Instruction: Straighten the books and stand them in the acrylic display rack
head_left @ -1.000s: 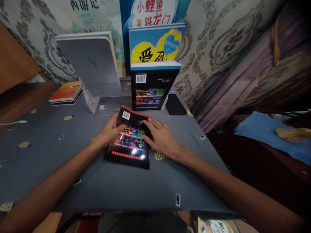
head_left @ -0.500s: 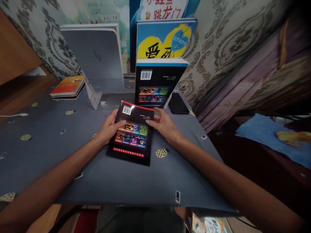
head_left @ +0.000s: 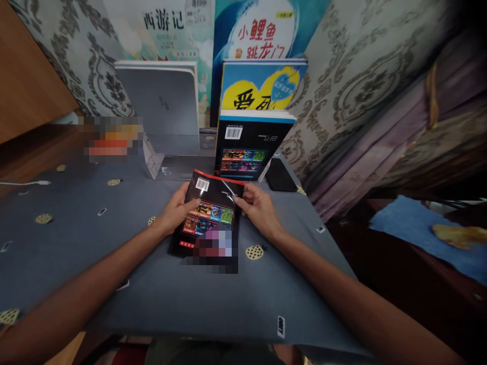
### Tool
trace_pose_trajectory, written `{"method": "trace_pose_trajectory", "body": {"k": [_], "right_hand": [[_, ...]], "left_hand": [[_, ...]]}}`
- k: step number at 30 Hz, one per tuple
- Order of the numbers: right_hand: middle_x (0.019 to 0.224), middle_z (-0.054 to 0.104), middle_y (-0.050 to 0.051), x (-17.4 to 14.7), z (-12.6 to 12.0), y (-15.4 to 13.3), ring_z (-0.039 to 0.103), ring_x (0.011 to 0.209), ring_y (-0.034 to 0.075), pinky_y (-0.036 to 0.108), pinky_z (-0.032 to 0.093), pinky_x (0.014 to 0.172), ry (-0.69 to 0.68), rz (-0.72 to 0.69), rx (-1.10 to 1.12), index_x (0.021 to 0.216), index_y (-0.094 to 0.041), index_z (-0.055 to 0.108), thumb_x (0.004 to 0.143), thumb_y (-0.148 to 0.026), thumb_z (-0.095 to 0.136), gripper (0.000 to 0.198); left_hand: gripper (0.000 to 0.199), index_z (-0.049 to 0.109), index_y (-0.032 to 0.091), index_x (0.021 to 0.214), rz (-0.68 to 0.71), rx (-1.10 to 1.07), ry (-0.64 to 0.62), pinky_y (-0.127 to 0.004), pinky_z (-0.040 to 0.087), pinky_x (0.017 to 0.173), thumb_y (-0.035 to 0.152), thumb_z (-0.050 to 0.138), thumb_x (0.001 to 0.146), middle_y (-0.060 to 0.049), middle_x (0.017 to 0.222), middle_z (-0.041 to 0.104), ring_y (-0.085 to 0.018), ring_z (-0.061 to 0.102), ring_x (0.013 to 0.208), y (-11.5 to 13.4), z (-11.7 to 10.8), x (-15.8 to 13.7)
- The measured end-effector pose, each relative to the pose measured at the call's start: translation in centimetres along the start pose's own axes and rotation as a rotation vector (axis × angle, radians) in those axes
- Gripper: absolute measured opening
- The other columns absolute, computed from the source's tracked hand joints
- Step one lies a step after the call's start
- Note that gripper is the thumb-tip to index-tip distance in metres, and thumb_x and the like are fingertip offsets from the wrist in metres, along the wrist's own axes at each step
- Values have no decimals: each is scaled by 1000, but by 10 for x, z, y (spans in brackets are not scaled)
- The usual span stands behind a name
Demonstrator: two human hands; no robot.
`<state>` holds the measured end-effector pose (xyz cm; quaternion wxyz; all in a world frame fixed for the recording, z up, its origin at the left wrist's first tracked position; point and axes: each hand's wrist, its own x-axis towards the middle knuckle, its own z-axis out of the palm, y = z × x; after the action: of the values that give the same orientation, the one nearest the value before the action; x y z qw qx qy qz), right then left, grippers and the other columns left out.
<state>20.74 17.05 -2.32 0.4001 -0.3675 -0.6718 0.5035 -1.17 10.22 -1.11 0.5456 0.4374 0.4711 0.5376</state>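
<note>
A black book (head_left: 213,190) with a red top edge, a barcode and small colour pictures is held over the table, its back cover facing up. My left hand (head_left: 178,208) grips its left side, thumb on the cover. On the right side, my right hand (head_left: 258,205) pinches the upper edge with the thumb on top. Part of the lower cover is blurred out. Just beyond, a clear acrylic book stand (head_left: 182,167) bears a grey book (head_left: 163,101) at left. At its right, a black book with a blue edge (head_left: 243,137) leans before a yellow-and-blue book (head_left: 262,83).
Taller picture books (head_left: 262,30) rise behind the stand against patterned wallpaper. A black phone (head_left: 280,175) lies right of the stand. Blurred orange books (head_left: 114,142) lie at far left, with a white cable (head_left: 30,183) nearer. The table's right edge borders a curtain (head_left: 369,152).
The view has tilted up, so everything sits lower and more of the tall books shows. Both hands still hold the black book; its top edge tips up slightly.
</note>
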Motion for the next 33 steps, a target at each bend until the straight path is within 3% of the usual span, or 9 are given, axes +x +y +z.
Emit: {"method": "trace_pose_trajectory", "body": {"k": [5,10,15,17,22,27,33], "right_hand": [[66,58,-3,11,-3,5,47,53,11,23,41,44,95,29,49,99,-20,63,81,-49,65,34],[61,56,-5,16,-2,7,47,49,11,23,41,42,102,-17,15,101,-21,65,82,-49,65,34],[60,57,-5,9,-2,3,47,47,10,23,42,42,107,-7,58,103,-20,64,82,-47,66,35],[62,57,-6,3,0,0,47,47,9,21,41,40,78,22,112,109,-20,62,81,-48,68,40],[89,71,3,-15,4,-9,60,61,13,20,44,39,-98,137,291,124,-22,52,74,-48,78,61],[86,71,2,-27,7,-16,63,63,13,20,49,42,-318,221,319,119,-21,56,72,-44,82,59],[81,69,0,-26,9,-13,63,58,12,19,50,41,-331,192,289,119,-21,54,74,-48,80,58]], "left_hand": [[45,58,22,113,14,9,18,-40,55,88,30,77,73,-6,109,72,-26,69,100,1,3,-1],[42,59,22,112,29,43,46,-42,54,91,30,75,73,-5,106,72,-26,69,100,1,4,0],[54,57,20,118,5,35,69,-43,49,101,34,77,70,-6,118,70,-28,65,113,2,5,-2],[57,57,20,120,4,24,97,-43,48,102,33,77,68,-7,121,69,-28,64,115,2,5,-3],[52,59,21,117,52,0,103,-42,50,97,34,75,70,-5,114,72,-28,67,109,4,5,-5],[52,59,20,116,106,-4,170,-41,51,96,35,74,69,-5,113,72,-28,67,107,6,3,-5],[47,61,20,111,152,19,194,-40,51,94,37,73,70,-4,105,73,-27,68,104,2,0,-3]]}}
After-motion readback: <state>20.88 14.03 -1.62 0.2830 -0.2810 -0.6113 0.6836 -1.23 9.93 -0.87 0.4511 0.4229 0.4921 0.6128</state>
